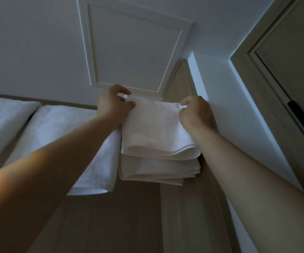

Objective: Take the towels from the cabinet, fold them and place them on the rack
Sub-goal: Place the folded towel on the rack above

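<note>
A folded white towel lies on top of a small stack of folded towels on a high wooden shelf, seen from below. My left hand pinches the top towel's far left corner. My right hand pinches its far right corner. Both arms reach up from the bottom of the view.
A larger folded white towel lies to the left of the stack, and another at the far left. A white panelled ceiling hatch is above. A white wall edge and a wooden door stand to the right.
</note>
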The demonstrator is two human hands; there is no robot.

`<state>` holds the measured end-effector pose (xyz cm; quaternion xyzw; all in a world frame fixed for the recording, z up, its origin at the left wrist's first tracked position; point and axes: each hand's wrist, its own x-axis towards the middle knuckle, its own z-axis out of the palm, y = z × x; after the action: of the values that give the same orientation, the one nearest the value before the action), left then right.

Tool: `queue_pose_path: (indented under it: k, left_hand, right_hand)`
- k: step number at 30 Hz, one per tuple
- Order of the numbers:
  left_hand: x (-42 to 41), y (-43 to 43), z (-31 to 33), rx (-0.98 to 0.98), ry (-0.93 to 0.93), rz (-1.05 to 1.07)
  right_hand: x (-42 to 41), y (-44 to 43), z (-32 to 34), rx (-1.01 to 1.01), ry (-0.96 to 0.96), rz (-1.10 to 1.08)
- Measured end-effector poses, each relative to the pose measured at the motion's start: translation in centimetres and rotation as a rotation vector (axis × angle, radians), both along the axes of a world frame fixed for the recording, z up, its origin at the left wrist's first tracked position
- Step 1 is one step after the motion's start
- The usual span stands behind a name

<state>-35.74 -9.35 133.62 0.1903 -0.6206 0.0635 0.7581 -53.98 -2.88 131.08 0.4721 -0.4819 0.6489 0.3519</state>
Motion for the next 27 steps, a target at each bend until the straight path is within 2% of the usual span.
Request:
queue_pose_path:
  k: [2, 5, 9, 14, 17, 21, 24, 27]
  left_hand:
    - [-0.1, -0.4, -0.9, -0.038, -0.037, 0.07]
    - [0.3, -0.4, -1.9, -0.043, -0.107, 0.083]
    - [0.9, 0.0, -2.9, -0.057, -0.174, 0.136]
    - [1.0, 0.3, -4.6, -0.054, -0.206, 0.177]
    - [1.1, -0.2, -6.8, 0.026, -0.26, 0.087]
    - [1.5, -1.1, -9.6, 0.103, -0.357, 0.033]
    - [1.5, -1.4, -10.9, 0.08, -0.378, 0.086]
    - [1.3, -1.5, -11.3, 0.073, -0.418, 0.132]
  right_hand:
    - [-0.2, -0.6, -0.4, -0.029, 0.072, -0.071]
    - [-0.7, -2.0, -1.5, 0.055, 0.194, -0.246]
    - [-0.9, -3.2, -3.0, 0.066, 0.237, -0.315]
    - [-0.8, -2.8, -5.7, 0.057, 0.273, -0.176]
    - [-1.1, -2.0, -8.2, 0.106, 0.241, -0.117]
    - [-1.3, -1.4, -10.3, 0.164, 0.225, -0.17]
    - [-1.0, -1.6, -11.2, 0.191, 0.241, -0.28]
    - [-1.0, -1.7, -11.6, 0.213, 0.254, -0.282]
